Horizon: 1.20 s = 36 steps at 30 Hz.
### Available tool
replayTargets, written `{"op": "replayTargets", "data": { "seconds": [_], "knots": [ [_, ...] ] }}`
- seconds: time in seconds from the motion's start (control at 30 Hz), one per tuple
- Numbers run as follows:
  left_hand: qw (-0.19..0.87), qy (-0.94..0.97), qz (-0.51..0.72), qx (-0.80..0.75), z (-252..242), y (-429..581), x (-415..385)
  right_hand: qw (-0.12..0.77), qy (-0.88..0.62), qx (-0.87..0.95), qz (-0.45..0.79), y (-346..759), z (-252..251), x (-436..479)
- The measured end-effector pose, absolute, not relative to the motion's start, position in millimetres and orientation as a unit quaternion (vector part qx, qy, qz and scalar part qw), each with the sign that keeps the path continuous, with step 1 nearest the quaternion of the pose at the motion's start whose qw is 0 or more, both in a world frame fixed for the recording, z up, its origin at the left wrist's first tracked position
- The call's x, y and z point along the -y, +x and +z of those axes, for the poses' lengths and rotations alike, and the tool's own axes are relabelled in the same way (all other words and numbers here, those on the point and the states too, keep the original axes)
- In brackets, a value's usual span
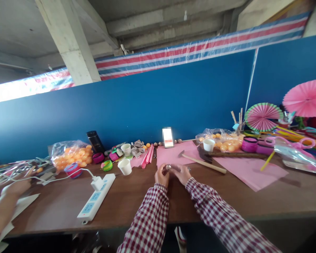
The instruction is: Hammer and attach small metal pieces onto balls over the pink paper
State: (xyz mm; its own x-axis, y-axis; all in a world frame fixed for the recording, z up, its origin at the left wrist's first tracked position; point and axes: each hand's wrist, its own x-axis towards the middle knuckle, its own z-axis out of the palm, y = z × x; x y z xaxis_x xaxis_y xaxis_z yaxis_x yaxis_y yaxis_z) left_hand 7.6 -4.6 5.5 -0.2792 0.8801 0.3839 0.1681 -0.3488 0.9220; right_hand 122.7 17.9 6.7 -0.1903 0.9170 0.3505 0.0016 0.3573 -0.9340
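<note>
Currently left hand (162, 176) and right hand (183, 173) meet mid-way along the desk (137, 200), both pinching a small shiny ball (168, 167), kept low, probably for steadiness, at the pink sheet (171, 156) near edge, hammer (203, 163) within reach.

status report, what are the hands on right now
Left hand pinching small shiny round piece at pink paper edge; right hand against it, grip unclear. Hammer lying just right, untouched. Another person's hand far left, apart.

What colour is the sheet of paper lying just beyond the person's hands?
Pink. The paper sheet shows best in the head view.
</note>
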Motion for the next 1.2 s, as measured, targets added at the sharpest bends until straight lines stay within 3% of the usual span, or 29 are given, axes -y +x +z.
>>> {"op": "replayTargets", "data": {
  "seconds": [0.57, 1.2],
  "knots": [
    [0.269, 0.516, 0.625, -0.520, 5.7, 11.5, 3.1, 0.518, -0.382, 0.641, 0.418, 124.5, 4.5, -20.3],
    [0.361, 0.493, 0.651, -0.450, 6.4, 6.4, 2.8, 0.533, -0.386, 0.656, 0.370, 124.9, 15.6, -10.7]
  ]
}}
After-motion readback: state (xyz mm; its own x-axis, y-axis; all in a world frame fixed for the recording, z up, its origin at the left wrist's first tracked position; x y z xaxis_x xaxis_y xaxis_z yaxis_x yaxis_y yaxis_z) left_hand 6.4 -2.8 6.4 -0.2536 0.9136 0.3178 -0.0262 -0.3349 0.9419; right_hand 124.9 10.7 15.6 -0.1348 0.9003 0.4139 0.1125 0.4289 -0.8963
